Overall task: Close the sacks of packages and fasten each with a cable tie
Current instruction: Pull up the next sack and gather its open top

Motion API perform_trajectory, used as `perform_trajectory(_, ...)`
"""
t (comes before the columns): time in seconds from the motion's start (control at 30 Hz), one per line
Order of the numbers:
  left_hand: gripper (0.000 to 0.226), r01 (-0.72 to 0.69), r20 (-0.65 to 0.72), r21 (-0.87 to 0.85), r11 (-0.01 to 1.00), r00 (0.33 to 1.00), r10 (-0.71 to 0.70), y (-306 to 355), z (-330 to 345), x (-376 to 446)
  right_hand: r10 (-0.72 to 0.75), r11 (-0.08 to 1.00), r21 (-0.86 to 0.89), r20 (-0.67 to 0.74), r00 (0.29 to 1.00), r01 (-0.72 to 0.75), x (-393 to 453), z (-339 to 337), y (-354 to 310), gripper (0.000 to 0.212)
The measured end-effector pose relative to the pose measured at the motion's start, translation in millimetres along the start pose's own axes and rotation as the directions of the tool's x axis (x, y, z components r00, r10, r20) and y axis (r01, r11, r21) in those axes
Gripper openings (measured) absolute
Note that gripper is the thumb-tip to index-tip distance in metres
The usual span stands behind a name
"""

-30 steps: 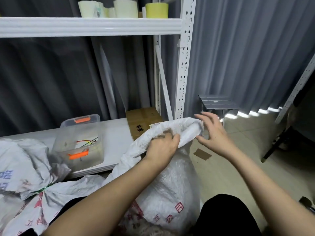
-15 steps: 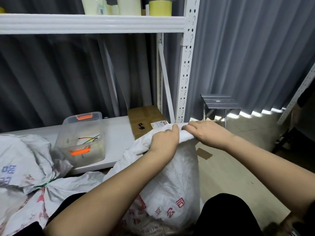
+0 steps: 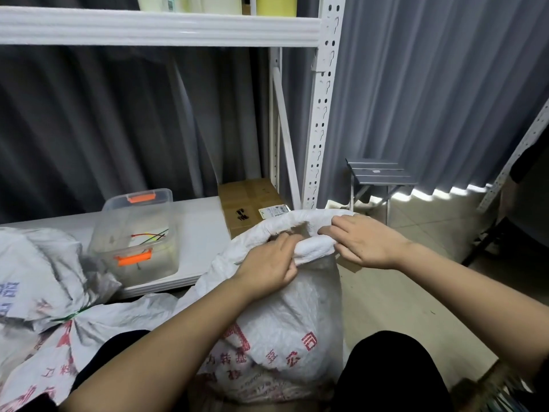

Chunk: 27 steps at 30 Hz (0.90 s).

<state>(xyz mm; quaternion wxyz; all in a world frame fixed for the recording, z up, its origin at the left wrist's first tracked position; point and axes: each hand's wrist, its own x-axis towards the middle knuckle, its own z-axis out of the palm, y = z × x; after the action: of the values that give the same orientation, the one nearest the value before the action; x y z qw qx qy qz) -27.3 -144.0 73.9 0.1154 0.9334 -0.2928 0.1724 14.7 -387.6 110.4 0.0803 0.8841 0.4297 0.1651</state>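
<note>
White woven sack, near centre: my left hand and right hand grip its rolled mouth, gathering it for a tie.

I'm in a storeroom for parcels: white slotted steel shelving, tape rolls above, printed woven sacks, grey curtains.

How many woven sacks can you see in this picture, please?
2: one sack in front, its mouth gripped by the left hand and right hand; one tied sack at left. More may lie beyond the frame.
</note>
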Motion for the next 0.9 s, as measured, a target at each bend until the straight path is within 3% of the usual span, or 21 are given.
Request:
perform_trajectory(0.07,0.039,0.099,0.0,-0.161,0.982,0.995,-0.101,-5.3,1.7,-0.4,-0.003,1.0,0.006,-0.026,1.0,0.003,-2.3,1.1,3.5,0.022)
perform_trajectory(0.17,0.026,0.269,0.006,-0.423,0.865,0.956,-0.295,-0.7,-3.3,1.9,0.015,1.0,0.026,-0.064,0.998,-0.013,-4.5,1.0,1.6,0.007)
perform_trajectory(0.23,0.026,0.233,0.008,-0.32,0.918,0.97,-0.244,4.9,-4.6,3.1,0.021,1.0,0.019,-0.06,0.998,-0.02,-3.8,-1.8,-3.1,0.006)
perform_trajectory(0.33,0.017,0.02,-0.069,-0.026,0.999,0.997,-0.022,10.7,1.1,2.7,0.063,0.998,0.017,0.018,0.998,-0.063,-2.8,-1.4,-8.0,0.021)
perform_trajectory(0.47,0.008,-0.204,-0.176,0.35,0.914,0.944,0.278,17.2,15.9,4.2,0.109,0.967,0.204,0.218,0.97,-0.155,2.8,-4.2,-26.4,0.072)
perform_trajectory(0.53,0.006,-0.228,-0.208,0.38,0.896,0.923,0.323,19.7,16.9,6.4,0.083,0.949,0.267,0.307,0.948,-0.169,7.8,-0.6,-36.5,0.066)
perform_trajectory(0.63,0.026,-0.079,-0.158,0.164,0.983,0.982,0.106,12.0,17.9,-0.5,0.089,0.962,0.227,0.271,0.959,-0.154,9.9,13.4,-40.5,0.034)
perform_trajectory(0.7,0.046,0.151,0.009,-0.029,0.988,0.989,-0.151,5.8,14.2,-10.4,0.103,0.971,0.198,0.176,0.979,-0.138,7.6,17.7,-39.1,0.024)
perform_trajectory(0.73,0.052,0.268,0.127,-0.086,0.959,0.958,-0.257,1.9,14.8,-16.9,0.099,0.974,0.194,0.122,0.988,-0.121,4.4,18.0,-37.9,0.023)
perform_trajectory(0.8,0.054,0.375,0.247,-0.025,0.927,0.901,-0.357,-4.8,16.7,-28.1,0.082,0.979,0.185,0.022,0.996,-0.084,-3.6,19.4,-35.1,0.019)
perform_trajectory(0.9,0.044,0.223,0.115,0.245,0.944,0.959,-0.257,-16.8,17.9,-43.9,0.063,0.991,0.116,0.013,0.998,-0.064,-12.8,23.6,-29.9,0.015)
